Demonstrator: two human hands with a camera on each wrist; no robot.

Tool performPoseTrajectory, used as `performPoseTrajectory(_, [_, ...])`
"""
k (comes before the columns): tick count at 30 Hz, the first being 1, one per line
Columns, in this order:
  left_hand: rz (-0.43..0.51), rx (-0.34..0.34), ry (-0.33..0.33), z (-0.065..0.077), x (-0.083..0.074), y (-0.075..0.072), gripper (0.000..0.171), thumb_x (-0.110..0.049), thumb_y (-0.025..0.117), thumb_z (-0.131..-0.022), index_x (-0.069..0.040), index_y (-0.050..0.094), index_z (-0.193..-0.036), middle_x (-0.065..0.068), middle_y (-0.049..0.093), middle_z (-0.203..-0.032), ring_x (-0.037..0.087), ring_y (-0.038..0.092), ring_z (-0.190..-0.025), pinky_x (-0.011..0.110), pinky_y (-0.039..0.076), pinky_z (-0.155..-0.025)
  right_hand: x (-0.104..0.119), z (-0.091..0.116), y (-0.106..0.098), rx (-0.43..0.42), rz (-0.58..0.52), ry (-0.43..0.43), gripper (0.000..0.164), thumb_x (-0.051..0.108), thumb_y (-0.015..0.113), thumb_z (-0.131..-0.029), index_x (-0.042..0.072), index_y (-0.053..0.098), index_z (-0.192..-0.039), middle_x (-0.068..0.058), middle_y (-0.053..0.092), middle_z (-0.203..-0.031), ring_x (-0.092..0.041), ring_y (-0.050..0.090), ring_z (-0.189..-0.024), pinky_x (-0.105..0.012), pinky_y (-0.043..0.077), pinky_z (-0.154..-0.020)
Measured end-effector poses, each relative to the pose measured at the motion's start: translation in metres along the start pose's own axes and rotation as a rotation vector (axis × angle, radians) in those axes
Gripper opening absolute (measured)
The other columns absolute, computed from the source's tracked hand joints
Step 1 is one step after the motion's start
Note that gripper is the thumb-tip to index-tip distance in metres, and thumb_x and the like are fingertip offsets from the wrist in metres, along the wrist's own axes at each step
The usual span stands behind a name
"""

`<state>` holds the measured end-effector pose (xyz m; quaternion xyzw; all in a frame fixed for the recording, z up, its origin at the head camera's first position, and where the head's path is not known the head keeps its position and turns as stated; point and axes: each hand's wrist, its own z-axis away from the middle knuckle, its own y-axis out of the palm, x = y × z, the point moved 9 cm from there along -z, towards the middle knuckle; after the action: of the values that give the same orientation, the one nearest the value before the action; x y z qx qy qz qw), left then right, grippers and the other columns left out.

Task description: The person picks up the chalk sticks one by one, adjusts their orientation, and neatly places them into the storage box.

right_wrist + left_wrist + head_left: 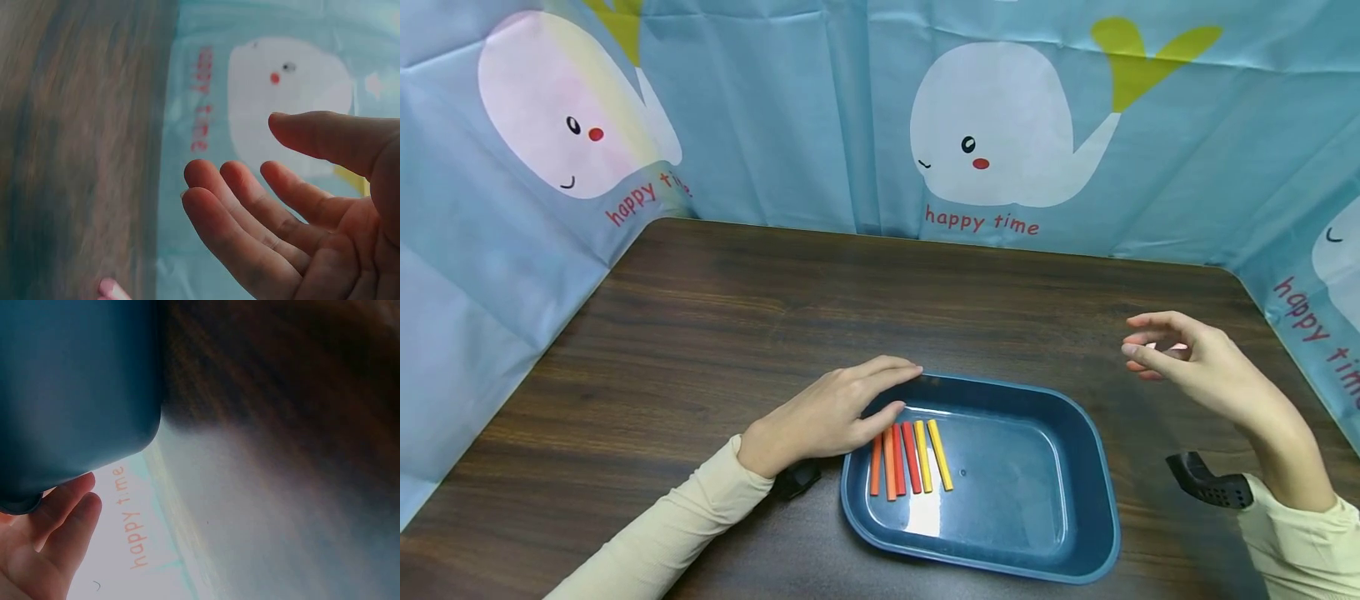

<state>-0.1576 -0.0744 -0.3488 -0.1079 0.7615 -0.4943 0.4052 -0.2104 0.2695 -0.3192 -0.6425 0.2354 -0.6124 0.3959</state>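
Observation:
A blue plastic tray stands on the table, with a row of slim sticks along its left side: two orange sticks, two red sticks and two yellow sticks. My left hand grips the tray's far left corner, thumb over the inside and fingers at the outer side of the rim. To the right of the tray my right hand hovers above the table, fingers loosely bent and nothing between them. The right wrist view catches the end of a small pink thing low over the tabletop.
The dark wood table meets a light blue curtain printed with whales at its back and sides. Black wrist devices sit at both cuffs, the right one jutting beside the sleeve.

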Motion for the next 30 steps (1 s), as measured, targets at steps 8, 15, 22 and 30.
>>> performPoseTrajectory(8, [-0.010,0.002,0.001,0.001,-0.001,-0.002,0.048,-0.022,0.060,-0.098,-0.010,0.051,-0.144,0.004,0.053,-0.145,0.015,0.058,-0.127,0.037,0.050,-0.105,-0.033,-0.005,-0.010,-0.054,-0.020,0.060,0.051,0.020,0.055,-0.102,-0.011,0.040,-0.139,-0.026,0.065,-0.112,0.009,0.065,-0.077,-0.020,0.057,-0.064])
performPoseTrajectory(15, [-0.013,0.000,0.008,0.001,-0.001,-0.001,0.048,-0.022,0.059,-0.098,-0.010,0.051,-0.144,0.004,0.053,-0.145,0.014,0.058,-0.126,0.037,0.050,-0.105,-0.059,-0.008,-0.010,-0.061,0.036,0.099,0.052,0.020,0.055,-0.102,-0.016,0.040,-0.136,-0.036,0.064,-0.113,0.008,0.065,-0.070,-0.017,0.054,-0.060])
performPoseTrajectory(22, [-0.013,0.008,-0.002,0.000,-0.001,0.000,0.049,-0.023,0.060,-0.098,-0.011,0.051,-0.144,0.004,0.053,-0.145,0.014,0.058,-0.126,0.037,0.050,-0.105,-0.111,-0.017,-0.014,-0.120,0.055,0.119,0.045,0.031,0.060,-0.099,0.002,0.050,-0.132,-0.005,0.074,-0.096,0.005,0.066,-0.070,-0.027,0.058,-0.058])
performPoseTrajectory(30, [-0.011,0.011,-0.009,0.000,0.001,0.001,0.048,-0.023,0.059,-0.099,-0.011,0.051,-0.144,0.004,0.053,-0.145,0.015,0.058,-0.127,0.037,0.050,-0.105,-0.100,-0.012,-0.020,-0.113,0.141,0.118,0.043,0.026,0.059,-0.100,-0.002,0.054,-0.132,-0.029,0.069,-0.107,0.007,0.060,-0.066,-0.025,0.052,-0.054])
